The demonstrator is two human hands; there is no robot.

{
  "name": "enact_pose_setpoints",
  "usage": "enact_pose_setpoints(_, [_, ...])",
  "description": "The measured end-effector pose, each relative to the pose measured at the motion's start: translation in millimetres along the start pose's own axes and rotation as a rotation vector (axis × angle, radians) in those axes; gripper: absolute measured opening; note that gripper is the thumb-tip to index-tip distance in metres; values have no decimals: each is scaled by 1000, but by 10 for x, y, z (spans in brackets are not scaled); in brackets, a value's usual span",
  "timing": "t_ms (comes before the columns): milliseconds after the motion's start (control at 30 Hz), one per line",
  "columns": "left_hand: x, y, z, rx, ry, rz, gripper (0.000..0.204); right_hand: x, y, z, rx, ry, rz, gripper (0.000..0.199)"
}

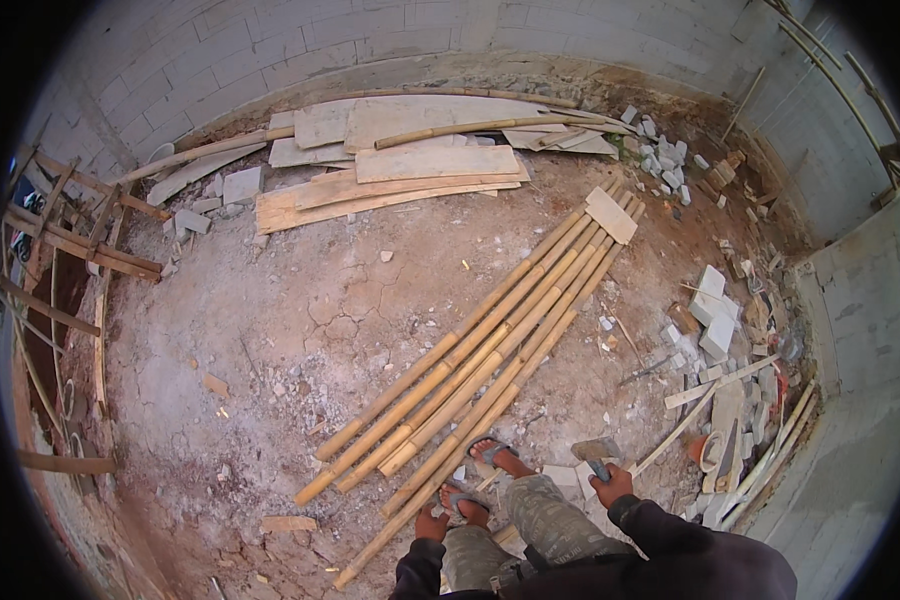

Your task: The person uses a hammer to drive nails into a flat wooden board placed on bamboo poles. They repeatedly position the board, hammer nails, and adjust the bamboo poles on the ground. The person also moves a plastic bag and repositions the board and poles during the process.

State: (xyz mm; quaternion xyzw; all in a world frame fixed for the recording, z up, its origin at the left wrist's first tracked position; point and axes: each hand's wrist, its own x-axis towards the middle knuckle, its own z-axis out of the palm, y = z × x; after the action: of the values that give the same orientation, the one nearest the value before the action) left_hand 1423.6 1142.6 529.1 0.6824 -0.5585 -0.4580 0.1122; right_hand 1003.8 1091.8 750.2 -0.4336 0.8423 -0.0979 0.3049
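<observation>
my right hand point(613, 487) is closed on a hammer point(596, 452), left hand point(431, 524) empty-looking; sandalled feet among loose bamboo poles point(490, 345) could roll and trip me.

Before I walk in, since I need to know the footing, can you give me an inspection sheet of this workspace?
Surface: cracked bare dirt floor, dusty.
Job's things: bundle of bamboo poles lying diagonally; a hammer-like tool.
Clutter: planks by the far wall; broken blocks and scraps at right.
Grip: left hand touches a pole's near end, grip unclear; right hand shut on the tool's handle.
Cables: nothing seen.
Surroundings: grey block walls; wooden frames at left.
</observation>
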Motion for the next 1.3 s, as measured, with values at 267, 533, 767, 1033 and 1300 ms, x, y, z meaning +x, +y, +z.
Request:
enact_pose_setpoints(267, [927, 3491, -1958, 21, 54, 377, 47, -96, 362, -284, 13, 36, 269, 37])
enact_pose_setpoints(533, [218, 8050, -2182, 232, 6, 1636, 39, 847, 1559, -410, -103, -138, 562, 43])
enact_pose_setpoints(767, [-322, 9330, -1549, 362, -9, 1759, 37, 2314, 2270, -829, 418, -279, 847, 23])
enact_pose_setpoints(1033, [626, 9407, -1679, 560, -231, 1534, 38, 3250, 1385, -1799, 456, -330, 861, 21])
enact_pose_setpoints(1300, [2333, 9668, -2342, 701, -257, 1343, 38, 4822, 649, -1828, 212, -284, 631, 21])
